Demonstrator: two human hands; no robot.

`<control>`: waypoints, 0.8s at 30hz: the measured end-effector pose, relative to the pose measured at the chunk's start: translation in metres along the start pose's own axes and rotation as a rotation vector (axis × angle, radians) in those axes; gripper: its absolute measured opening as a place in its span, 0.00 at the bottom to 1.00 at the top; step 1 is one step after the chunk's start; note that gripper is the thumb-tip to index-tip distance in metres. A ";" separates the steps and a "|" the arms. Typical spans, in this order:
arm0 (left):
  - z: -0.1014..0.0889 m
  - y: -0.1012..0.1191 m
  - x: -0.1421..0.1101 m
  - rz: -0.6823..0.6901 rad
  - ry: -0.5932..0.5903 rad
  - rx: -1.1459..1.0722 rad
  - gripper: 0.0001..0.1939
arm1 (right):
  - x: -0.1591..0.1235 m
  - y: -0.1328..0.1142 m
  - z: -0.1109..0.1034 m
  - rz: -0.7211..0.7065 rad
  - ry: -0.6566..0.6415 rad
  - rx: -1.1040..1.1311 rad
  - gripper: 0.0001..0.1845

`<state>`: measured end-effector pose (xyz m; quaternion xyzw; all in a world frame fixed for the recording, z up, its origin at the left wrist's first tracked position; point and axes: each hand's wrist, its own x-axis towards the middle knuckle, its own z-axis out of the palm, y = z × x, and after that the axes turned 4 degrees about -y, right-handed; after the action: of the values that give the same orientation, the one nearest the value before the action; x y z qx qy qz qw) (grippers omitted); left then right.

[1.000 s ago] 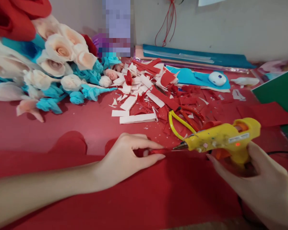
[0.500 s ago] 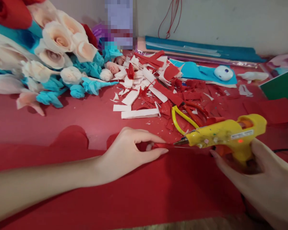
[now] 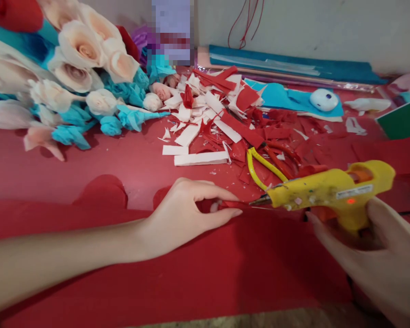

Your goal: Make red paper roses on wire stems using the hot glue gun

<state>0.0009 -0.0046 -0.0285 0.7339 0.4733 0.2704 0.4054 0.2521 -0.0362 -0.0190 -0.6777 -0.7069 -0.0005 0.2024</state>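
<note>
Head view: left grip pinches red strip, right grip holds glue gun by red sheet's far edge.

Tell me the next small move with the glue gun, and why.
Probably a gentle squeeze of the trigger: the right hand grips the glue gun, its red light glows, and its nozzle is right by the thin red piece pinched in the left hand.

Glue gun is speckled yellow plastic w/ slight sheen, its nozzle metal-looking. Red sheet: matt, smooth, paper or cloth, can't tell. White scraps look matt ppr, blue flowers crinkly crepe-type ppr, white gadget glossy plastic.
</note>
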 end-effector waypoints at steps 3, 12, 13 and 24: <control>0.000 0.000 -0.001 0.006 -0.001 -0.011 0.05 | 0.000 0.001 0.000 -0.079 0.026 -0.036 0.20; -0.001 -0.001 -0.001 0.014 -0.004 -0.017 0.05 | -0.001 -0.001 0.000 -0.116 0.050 -0.077 0.19; -0.001 -0.001 -0.001 0.016 -0.004 -0.017 0.05 | -0.001 -0.001 0.000 -0.115 0.050 -0.085 0.19; -0.001 0.000 -0.001 0.036 0.001 -0.016 0.04 | 0.001 -0.002 0.000 -0.092 0.085 -0.152 0.22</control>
<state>-0.0001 -0.0056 -0.0279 0.7387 0.4581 0.2817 0.4063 0.2500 -0.0351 -0.0181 -0.6574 -0.7259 -0.0924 0.1801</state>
